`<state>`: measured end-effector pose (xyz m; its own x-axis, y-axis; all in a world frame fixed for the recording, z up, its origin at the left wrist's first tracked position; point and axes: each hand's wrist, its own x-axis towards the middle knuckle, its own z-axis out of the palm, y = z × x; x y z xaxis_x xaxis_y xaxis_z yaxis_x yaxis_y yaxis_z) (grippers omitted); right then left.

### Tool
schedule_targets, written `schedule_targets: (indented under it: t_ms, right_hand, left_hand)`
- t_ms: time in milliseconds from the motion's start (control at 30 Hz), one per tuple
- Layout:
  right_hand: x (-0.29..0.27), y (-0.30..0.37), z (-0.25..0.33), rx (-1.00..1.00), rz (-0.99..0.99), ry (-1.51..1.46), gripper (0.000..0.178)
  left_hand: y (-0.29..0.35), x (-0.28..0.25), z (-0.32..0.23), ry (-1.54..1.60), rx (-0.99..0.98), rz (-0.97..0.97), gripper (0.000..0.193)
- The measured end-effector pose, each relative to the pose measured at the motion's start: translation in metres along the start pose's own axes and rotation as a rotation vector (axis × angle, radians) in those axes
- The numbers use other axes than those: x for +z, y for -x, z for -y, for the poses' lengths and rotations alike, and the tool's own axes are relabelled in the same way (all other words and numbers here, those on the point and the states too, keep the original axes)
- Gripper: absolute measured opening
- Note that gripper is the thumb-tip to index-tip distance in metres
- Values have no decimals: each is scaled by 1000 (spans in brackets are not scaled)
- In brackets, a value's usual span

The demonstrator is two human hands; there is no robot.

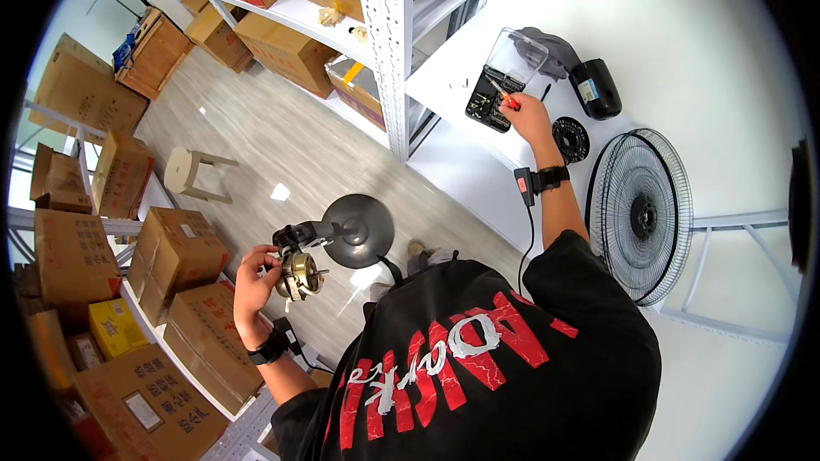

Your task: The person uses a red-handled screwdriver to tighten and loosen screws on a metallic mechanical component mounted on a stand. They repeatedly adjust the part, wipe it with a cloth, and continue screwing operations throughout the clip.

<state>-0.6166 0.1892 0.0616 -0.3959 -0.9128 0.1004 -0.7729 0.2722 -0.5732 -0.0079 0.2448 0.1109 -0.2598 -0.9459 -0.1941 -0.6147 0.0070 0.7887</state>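
My left hand (254,283) is closed at the side of a bare fan motor (301,277), its fingers curled against the metal housing. The motor, brass-coloured with a shaft sticking out, sits on the black neck of a fan stand whose round dark base (369,248) rests on the floor. Over on the white table, my right hand (531,122) grips a screwdriver (510,102) with a red and orange handle. Its tip points into an open black case (485,108) of small tool bits, with a clear lid (518,51) tilted back.
Near my right arm lie a round black grille part (571,139), a black motor cover (595,90), a grey cloth (551,49) and a large wire fan guard (628,213). Cardboard boxes (175,256) fill shelves at left and ahead. A beige stool (182,172) stands on the floor.
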Motion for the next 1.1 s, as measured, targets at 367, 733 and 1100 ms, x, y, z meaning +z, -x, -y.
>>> schedule_targets:
  t_ms: [367,733,1100]
  right_hand:
    - [32,-74,9,-111,280,437,13]
    - [53,-89,-25,-473,287,501,12]
    - [51,-100,-18,-343,341,475,8]
  left_hand:
    - [2,5,5,80,-62,-99,4]
    - [17,3,2,66,26,-190,10]
    - [33,0,-1,157,-21,-356,11]
